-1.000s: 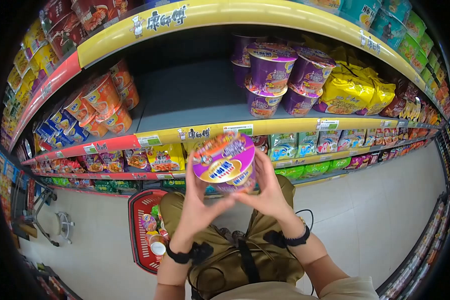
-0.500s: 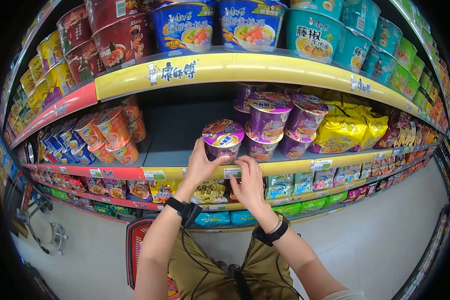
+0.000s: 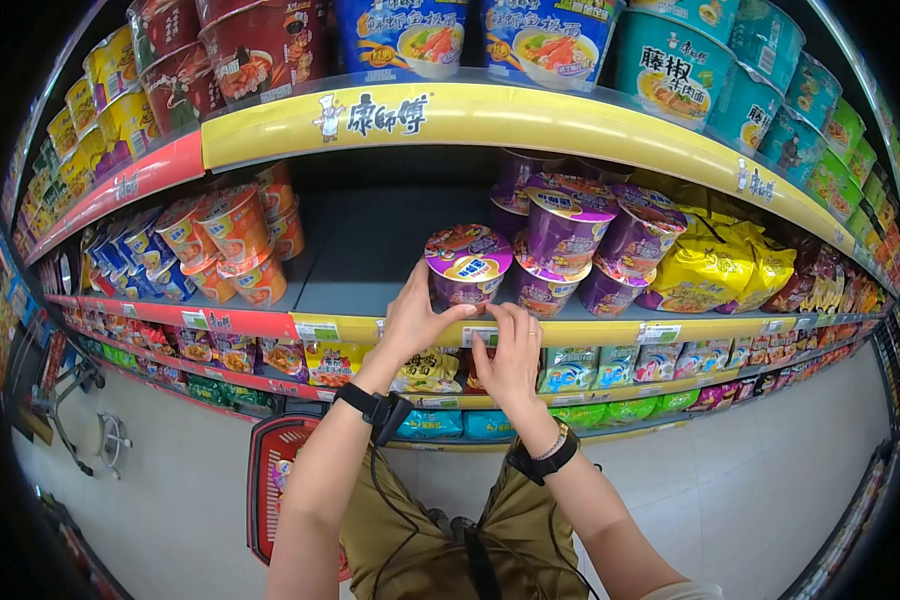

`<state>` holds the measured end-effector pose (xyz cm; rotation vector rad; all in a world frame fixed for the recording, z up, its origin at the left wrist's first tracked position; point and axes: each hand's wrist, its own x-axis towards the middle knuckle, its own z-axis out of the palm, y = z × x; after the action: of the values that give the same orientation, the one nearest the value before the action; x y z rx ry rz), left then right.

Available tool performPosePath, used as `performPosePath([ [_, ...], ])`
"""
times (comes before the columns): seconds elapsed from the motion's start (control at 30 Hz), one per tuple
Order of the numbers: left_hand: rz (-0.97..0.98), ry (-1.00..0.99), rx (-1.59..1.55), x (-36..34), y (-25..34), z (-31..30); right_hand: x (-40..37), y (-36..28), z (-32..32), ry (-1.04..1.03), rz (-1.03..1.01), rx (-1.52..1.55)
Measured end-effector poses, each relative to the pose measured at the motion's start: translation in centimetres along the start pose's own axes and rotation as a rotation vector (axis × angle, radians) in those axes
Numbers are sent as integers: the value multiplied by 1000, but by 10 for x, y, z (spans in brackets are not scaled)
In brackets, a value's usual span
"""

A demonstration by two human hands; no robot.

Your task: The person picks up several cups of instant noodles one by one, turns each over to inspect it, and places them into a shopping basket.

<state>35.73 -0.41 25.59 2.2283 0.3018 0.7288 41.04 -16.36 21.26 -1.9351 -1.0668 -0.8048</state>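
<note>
"At the front of the shelf point(image 3: 365, 245), what holds the purple cup point(image 3: 468, 262)?"

"The left hand point(image 3: 410, 320); its fingers curl round the side, left of the stacked cups point(image 3: 568, 228)."

"And the right hand point(image 3: 511, 362)?"

"Fingers loosely parted near the cup's base; contact is unclear. Light pressure, the cup level and off the stack, seems best."

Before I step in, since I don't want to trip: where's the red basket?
In the head view, the basket is at lower left, beside the person's left leg and partly hidden by the left forearm.
</note>
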Motion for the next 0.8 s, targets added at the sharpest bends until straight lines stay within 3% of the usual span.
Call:
performPosePath([
  [0.37,70,-30,24,-5,-11,-2,0,2,2,-2,-45,6],
  [0.5,160,49,109,-28,-9,-2,-1,3,1,10,-34,-12],
  [0.57,260,196,318,-43,-14,-1,-1,3,4,23,-48,-24],
  [0.6,299,247,271,-50,-16,-3,-1,4,3,15,-30,-34],
  [0.8,153,366,219,-131,-70,-38,-5,11,8,24,-78,-62],
])
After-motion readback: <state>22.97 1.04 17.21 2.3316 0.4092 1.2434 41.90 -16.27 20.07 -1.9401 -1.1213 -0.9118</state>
